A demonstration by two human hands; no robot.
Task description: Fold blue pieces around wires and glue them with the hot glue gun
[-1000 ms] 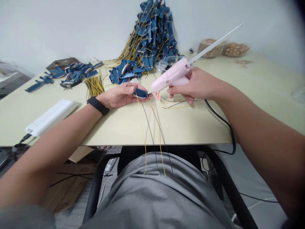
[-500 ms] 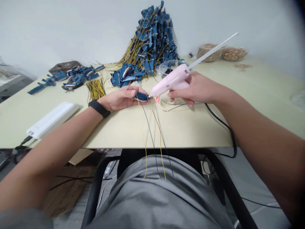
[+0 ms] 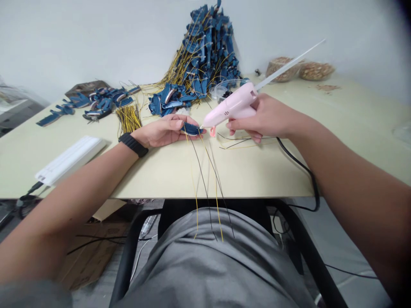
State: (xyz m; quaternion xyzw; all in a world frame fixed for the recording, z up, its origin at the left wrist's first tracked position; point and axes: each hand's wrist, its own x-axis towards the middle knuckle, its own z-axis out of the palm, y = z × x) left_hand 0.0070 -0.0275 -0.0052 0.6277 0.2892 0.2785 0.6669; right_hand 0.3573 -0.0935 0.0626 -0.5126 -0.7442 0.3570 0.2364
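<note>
My left hand point(image 3: 162, 130) lies on the table point(image 3: 257, 171) with its fingers closed on a small blue piece point(image 3: 192, 128). Thin yellow and black wires point(image 3: 205, 179) run from that piece over the table's front edge onto my lap. My right hand point(image 3: 268, 117) grips a pink glue gun point(image 3: 233, 106) with a long white glue stick point(image 3: 289, 64) poking out of its back. The gun's nozzle touches the right end of the blue piece. A black watch sits on my left wrist.
A tall heap of blue pieces with yellow wires point(image 3: 204, 51) leans against the wall. More blue pieces point(image 3: 93, 105) and a yellow wire bundle point(image 3: 128, 117) lie at left. A white box point(image 3: 69, 158) sits near the left edge. The gun's black cable point(image 3: 305, 171) drops off the front edge.
Almost nothing has moved. The glue gun's nozzle stays at the blue piece, and the view has shifted slightly.
</note>
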